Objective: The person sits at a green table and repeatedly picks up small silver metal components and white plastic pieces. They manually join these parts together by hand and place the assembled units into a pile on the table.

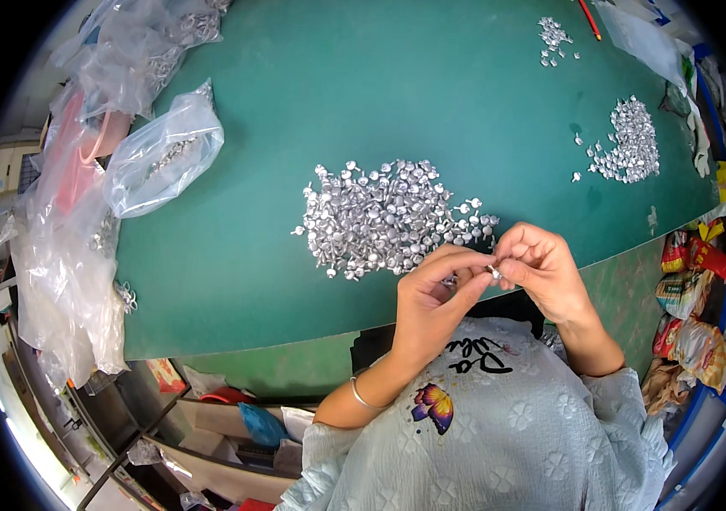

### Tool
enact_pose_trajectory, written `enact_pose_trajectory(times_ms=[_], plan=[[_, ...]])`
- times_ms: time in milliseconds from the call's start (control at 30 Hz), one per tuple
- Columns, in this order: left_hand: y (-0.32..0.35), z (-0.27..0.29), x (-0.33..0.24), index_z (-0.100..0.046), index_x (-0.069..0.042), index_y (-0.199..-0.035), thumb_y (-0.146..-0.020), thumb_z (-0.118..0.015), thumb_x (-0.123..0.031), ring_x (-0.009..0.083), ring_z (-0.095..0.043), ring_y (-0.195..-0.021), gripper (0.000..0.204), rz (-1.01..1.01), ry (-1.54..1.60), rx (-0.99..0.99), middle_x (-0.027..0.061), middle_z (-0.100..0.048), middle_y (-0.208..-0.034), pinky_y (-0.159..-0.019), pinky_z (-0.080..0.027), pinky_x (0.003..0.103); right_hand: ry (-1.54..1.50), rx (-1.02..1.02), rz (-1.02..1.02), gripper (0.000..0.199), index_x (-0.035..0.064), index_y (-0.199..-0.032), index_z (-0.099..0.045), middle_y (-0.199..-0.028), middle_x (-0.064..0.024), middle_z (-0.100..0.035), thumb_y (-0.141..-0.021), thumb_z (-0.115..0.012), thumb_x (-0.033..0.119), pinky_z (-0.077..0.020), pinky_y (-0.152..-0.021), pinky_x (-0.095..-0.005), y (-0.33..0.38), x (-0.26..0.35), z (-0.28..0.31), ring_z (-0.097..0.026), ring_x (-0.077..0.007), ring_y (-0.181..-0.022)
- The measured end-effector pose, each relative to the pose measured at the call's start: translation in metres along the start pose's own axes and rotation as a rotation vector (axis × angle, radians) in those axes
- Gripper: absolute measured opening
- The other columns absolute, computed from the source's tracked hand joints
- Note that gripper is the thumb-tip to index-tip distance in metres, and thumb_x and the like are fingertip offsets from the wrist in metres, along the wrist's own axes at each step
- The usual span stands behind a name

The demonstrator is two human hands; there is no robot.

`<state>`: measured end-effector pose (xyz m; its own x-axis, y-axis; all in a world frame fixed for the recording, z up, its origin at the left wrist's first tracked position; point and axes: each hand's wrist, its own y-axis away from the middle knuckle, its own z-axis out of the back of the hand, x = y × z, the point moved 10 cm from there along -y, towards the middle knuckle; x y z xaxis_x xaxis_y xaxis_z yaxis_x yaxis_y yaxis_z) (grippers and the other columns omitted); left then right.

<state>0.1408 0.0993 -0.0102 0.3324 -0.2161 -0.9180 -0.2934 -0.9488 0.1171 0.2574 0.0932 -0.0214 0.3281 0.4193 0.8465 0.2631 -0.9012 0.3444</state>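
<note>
Small assembly or piecework workshop: a wide table [295, 281] topped in green matting carries heaps of small silvery metal parts [388, 217], with two further heaps [631, 140] toward its far right. Clear plastic bags [158, 153] of the same parts pile up along the left edge. Bins and cartons [218, 426] sit stacked beneath; snack packets [691, 289] hang at the right.

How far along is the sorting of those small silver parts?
Looks done, at a guess: two smaller heaps, far heap and a small cluster, lie apart on the green mat. In hand: left hand and right hand pinch one small silver part. Left: the big central pile remains.
</note>
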Motion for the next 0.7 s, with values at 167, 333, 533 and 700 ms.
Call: enact_pose_trajectory(times_ms=[167,333,533,700], plan=[[0.003,0.006,-0.001,-0.066,0.002,-0.094,-0.081,-0.062,0.008,0.0059,-0.048,-0.072,0.014,0.017,0.045,-0.049,0.0042,-0.059,-0.092,-0.060,-0.039,0.018,0.115,-0.072,0.099,0.011,-0.0022,-0.096,-0.058,-0.081,-0.0057,-0.063,-0.086,-0.061,0.001,-0.0449,-0.063,-0.0213,0.007,0.012,-0.005,-0.057,-0.0086,-0.071],[0.006,0.007,-0.006,-0.064,0.005,-0.093,-0.080,-0.061,0.009,0.0108,-0.056,-0.084,0.013,0.046,0.005,-0.054,0.0099,-0.060,-0.099,-0.068,-0.045,0.021,0.314,-0.088,0.301,0.016,-0.0043,-0.095,-0.062,-0.081,-0.0069,-0.063,-0.080,-0.063,-0.007,-0.0424,-0.063,-0.0232,0.015,0.037,-0.015,-0.054,-0.0097,-0.073],[0.008,0.005,-0.009,-0.063,0.006,-0.097,-0.080,-0.060,0.012,0.0089,-0.054,-0.081,0.018,0.047,0.013,-0.029,0.0110,-0.058,-0.103,-0.065,-0.046,0.020,0.448,-0.110,0.427,0.014,-0.0040,-0.089,-0.065,-0.081,-0.0079,-0.064,-0.076,-0.066,-0.007,-0.0411,-0.063,-0.0255,0.020,0.052,-0.021,-0.053,-0.0135,-0.072],[0.009,0.004,-0.012,-0.062,0.006,-0.098,-0.079,-0.060,0.013,0.0092,-0.053,-0.080,0.020,0.027,0.031,-0.010,0.0113,-0.058,-0.102,-0.065,-0.046,0.020,0.512,-0.092,0.482,0.014,-0.0030,-0.089,-0.065,-0.083,-0.0085,-0.065,-0.075,-0.067,-0.007,-0.0412,-0.062,-0.0264,0.023,0.057,-0.025,-0.054,-0.0156,-0.071]])
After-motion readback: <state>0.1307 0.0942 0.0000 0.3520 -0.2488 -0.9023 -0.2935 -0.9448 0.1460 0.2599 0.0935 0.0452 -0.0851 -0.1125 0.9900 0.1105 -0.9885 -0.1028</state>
